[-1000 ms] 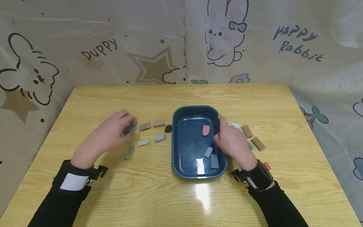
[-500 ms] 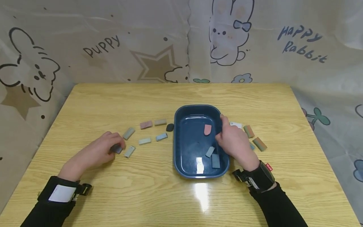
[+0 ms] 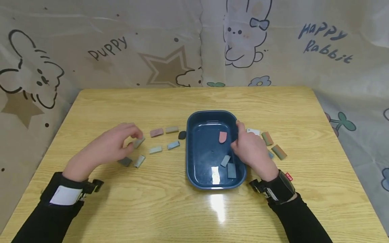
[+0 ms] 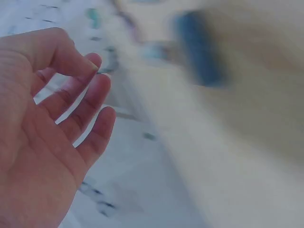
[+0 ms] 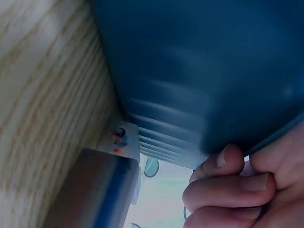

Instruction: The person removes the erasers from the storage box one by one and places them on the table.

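My left hand [image 3: 106, 143] is over the left part of the table, fingers bent and nothing between them in the left wrist view. Its fingertips are close to a grey-green block [image 3: 139, 142]; contact is unclear. Just under the hand lies a dark grey block [image 3: 125, 161], and beside it a pale green block [image 3: 139, 161]. My right hand [image 3: 250, 148] grips the right rim of a dark blue plastic tray [image 3: 191, 152], with its fingers curled against the outside wall in the right wrist view. In the tray lie a pink rounded piece [image 3: 223, 137] and two grey-blue blocks [image 3: 231, 171].
Left of the tray lie a pinkish block [image 3: 156, 132], a beige block [image 3: 172, 129], a pale green bar [image 3: 155, 150], a blue block [image 3: 173, 145] and a black piece [image 3: 182, 135]. To its right are a white block [image 3: 253, 131] and two orange-green blocks [image 3: 279, 152].
My left hand set the dark grey block on the table left of the others, let go, and moved up and right to the grey-green block. The right hand stays on the tray.
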A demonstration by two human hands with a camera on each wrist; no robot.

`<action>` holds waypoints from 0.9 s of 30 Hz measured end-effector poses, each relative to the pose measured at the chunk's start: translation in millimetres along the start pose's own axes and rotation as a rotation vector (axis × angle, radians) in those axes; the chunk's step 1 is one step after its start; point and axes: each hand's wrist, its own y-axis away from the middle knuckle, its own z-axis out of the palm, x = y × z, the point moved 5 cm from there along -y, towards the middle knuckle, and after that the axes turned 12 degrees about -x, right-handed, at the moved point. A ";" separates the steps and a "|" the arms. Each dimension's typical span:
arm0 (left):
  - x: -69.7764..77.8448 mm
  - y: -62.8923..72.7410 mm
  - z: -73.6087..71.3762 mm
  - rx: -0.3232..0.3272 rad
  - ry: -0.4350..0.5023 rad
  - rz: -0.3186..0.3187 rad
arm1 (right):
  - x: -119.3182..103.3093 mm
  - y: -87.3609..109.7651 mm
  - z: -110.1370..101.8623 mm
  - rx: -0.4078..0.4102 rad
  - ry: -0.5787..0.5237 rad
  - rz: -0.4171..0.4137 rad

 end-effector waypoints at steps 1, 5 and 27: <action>11.7 -14.2 -5.6 -0.009 -0.008 0.022 | 1.4 0.3 -0.7 -0.001 -0.002 0.005; 68.1 -79.8 -16.1 -0.100 -0.088 0.129 | 4.1 1.0 -0.9 -0.006 -0.010 0.012; 146.7 -219.1 66.4 -0.414 -0.408 0.190 | 3.6 -0.1 -1.5 -0.008 0.003 0.000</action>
